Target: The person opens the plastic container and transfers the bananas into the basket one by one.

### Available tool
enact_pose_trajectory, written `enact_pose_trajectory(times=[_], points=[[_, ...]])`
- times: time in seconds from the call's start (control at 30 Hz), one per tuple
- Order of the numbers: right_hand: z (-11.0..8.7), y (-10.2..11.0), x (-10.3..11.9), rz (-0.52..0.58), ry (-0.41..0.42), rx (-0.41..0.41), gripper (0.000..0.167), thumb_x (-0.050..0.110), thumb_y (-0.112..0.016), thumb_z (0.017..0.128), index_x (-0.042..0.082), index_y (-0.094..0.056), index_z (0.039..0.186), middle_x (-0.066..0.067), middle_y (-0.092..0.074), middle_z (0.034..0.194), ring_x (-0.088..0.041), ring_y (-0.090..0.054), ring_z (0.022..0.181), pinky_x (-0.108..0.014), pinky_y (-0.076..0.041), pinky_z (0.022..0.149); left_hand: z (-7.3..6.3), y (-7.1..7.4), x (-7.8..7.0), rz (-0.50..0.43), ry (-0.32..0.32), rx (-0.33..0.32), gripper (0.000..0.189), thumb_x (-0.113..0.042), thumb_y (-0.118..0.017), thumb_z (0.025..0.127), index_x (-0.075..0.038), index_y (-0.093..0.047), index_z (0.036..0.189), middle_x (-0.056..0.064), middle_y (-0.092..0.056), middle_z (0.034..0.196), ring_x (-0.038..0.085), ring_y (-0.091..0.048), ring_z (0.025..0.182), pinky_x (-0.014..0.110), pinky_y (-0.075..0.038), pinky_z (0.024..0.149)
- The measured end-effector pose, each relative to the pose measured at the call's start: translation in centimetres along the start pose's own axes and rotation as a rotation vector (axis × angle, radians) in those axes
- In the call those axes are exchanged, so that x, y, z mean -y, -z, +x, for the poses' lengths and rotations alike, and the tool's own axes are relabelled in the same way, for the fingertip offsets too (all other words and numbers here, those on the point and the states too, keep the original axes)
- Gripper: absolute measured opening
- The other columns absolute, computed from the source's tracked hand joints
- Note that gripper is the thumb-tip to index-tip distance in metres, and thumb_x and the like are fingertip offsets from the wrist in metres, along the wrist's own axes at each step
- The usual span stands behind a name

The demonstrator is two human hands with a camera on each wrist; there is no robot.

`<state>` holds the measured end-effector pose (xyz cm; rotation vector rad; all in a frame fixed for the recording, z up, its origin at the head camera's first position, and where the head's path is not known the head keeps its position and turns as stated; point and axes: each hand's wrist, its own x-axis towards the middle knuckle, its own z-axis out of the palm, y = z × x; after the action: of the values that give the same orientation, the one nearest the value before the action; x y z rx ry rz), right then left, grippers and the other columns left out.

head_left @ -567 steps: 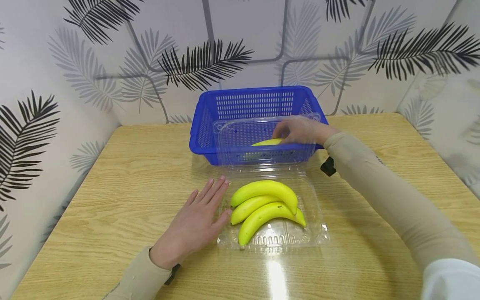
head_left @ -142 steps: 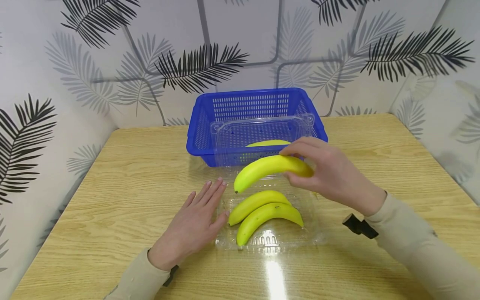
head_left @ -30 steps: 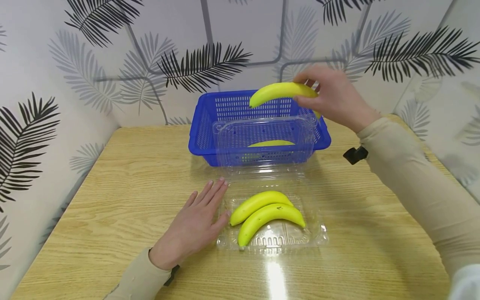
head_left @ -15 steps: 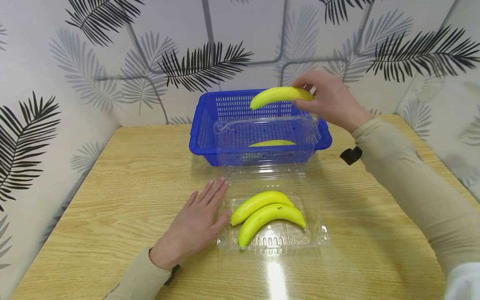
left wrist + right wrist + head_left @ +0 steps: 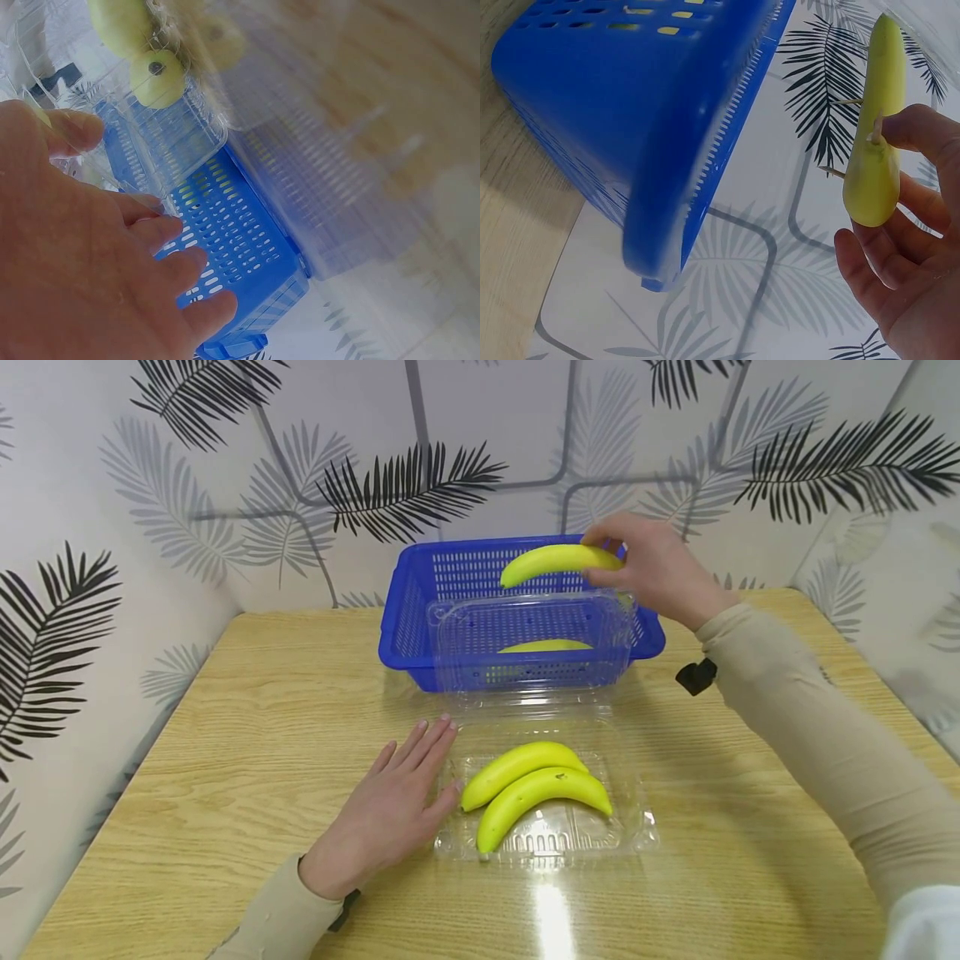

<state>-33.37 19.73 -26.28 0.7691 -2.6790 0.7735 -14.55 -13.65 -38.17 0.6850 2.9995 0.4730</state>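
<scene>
My right hand [image 5: 651, 564] pinches a banana [image 5: 551, 562] between thumb and fingers, above the blue plastic basket [image 5: 411, 602]. In the right wrist view the held banana [image 5: 875, 142] shows clear of the basket wall [image 5: 592, 97]. My left hand [image 5: 386, 810] lies with straight fingers at the left edge of a clear clamshell box [image 5: 630, 802]. Two bananas, an upper one [image 5: 517, 768] and a lower one [image 5: 540, 797], lie side by side in its base. Through the raised lid [image 5: 468, 622] another banana [image 5: 546, 646] shows inside the basket.
The wooden table [image 5: 300, 693] carries everything and ends at a leaf-patterned wall [image 5: 495, 435]. The basket stands at the back, right behind the upright lid. Dark wrist mounts are on both arms, the right one [image 5: 696, 677] hanging below the sleeve.
The container held three bananas; my right hand lifted the top one out and carried it back over the basket. In the last second it sinks slightly. My left hand stays put.
</scene>
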Motion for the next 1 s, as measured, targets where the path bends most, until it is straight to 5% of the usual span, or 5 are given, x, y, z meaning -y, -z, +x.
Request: enact_pose_trajectory(times=[1.0], points=[[-0.5, -2.5, -1.1, 0.023, -0.085, 0.115, 0.036, 0.017, -0.071, 0.09, 0.005, -0.065, 0.123, -0.01, -0.063, 0.112, -0.027, -0.055, 0.1, -0.044, -0.046, 0.088, 0.0, 0.0, 0.0, 0.005, 0.01, 0.013, 0.065, -0.045, -0.038, 0.104, -0.016, -0.02, 0.159, -0.005, -0.01, 0.163, 0.019, -0.01, 0.149, 0.051, -0.013, 0.118]])
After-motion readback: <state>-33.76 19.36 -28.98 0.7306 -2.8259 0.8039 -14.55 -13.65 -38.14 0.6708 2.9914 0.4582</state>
